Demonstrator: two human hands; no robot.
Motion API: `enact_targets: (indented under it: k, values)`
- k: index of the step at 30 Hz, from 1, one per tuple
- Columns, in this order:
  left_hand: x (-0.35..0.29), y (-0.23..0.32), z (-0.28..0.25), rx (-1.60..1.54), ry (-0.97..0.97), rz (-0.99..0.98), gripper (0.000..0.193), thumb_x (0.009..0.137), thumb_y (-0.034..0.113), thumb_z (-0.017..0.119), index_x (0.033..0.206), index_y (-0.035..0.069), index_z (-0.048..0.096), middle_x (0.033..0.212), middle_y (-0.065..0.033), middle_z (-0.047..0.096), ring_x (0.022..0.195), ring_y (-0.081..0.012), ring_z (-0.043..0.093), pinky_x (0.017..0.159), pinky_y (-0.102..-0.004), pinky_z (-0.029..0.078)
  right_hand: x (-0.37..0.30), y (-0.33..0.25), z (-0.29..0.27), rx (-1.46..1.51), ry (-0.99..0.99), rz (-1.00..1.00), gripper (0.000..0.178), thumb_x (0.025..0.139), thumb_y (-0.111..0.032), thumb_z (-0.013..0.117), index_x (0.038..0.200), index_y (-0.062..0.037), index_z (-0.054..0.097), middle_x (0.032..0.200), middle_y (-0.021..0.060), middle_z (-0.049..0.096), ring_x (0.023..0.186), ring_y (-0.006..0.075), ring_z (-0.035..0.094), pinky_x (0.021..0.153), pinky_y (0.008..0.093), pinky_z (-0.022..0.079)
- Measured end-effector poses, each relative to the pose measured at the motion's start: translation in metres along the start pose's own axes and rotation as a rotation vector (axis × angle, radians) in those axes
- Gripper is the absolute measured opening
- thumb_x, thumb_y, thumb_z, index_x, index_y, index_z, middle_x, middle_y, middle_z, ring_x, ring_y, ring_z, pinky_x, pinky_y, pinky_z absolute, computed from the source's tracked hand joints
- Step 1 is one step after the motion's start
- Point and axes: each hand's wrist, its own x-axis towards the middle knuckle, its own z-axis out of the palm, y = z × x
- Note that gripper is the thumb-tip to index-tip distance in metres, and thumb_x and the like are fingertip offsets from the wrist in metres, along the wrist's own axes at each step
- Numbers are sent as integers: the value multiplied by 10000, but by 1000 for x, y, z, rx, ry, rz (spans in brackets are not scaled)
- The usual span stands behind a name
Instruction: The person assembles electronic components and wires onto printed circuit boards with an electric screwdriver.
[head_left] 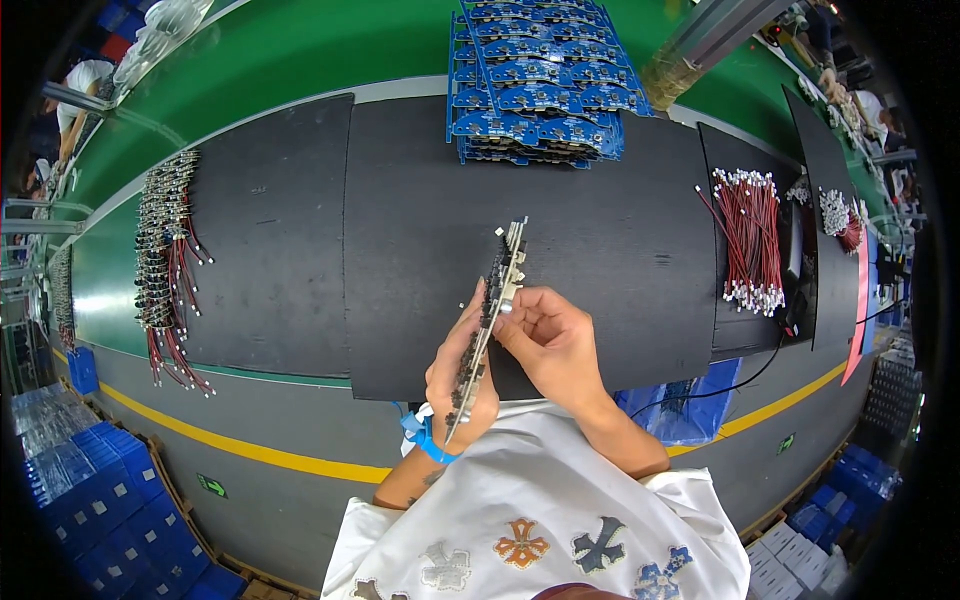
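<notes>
My left hand point(460, 370) is wrapped round a long, narrow circuit board point(492, 315), held up on edge and tilted above the black mat. Dark parts line the board's left face, and several pale connectors stand out on its right face. My right hand point(549, 345) is closed, its thumb and curled fingers against the board's right face beside a small white connector. What these fingertips pinch, if anything, is too small to tell. A blue strap point(428, 436) circles my left wrist.
Blue circuit board panels point(545, 95) are stacked at the far middle of the black mat point(270, 230). Red-and-black cables point(750, 240) with white plugs lie on the right. Several boards with cables point(165, 250) form a row on the left. A metal post point(705, 45) rises behind.
</notes>
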Motion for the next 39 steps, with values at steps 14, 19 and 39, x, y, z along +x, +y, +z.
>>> enact_targets:
  k: [14,19,39]
  values:
    - [-3,-4,-1,-13,-34,-48,319,830,-96,405,1144,-58,447,1222,-294,454,1142,-386,464,925,-413,406,-4,-15,4,156,-73,91,221,804,53,590,1011,37,514,891,80,601,811,103,587,732,225,501]
    - [-1,-6,0,-31,-21,-39,335,824,-109,404,1152,-50,436,1234,-292,444,1145,-390,459,929,-412,404,-3,-14,3,133,-80,104,223,805,53,589,1013,36,512,896,81,600,819,104,585,732,227,501]
    - [-1,-3,0,13,-19,-84,334,824,-104,425,1152,-44,447,1253,-265,445,1109,-352,505,873,-353,450,-5,-25,10,129,-115,-1,242,796,84,580,1022,34,510,913,85,595,849,104,582,766,222,487]
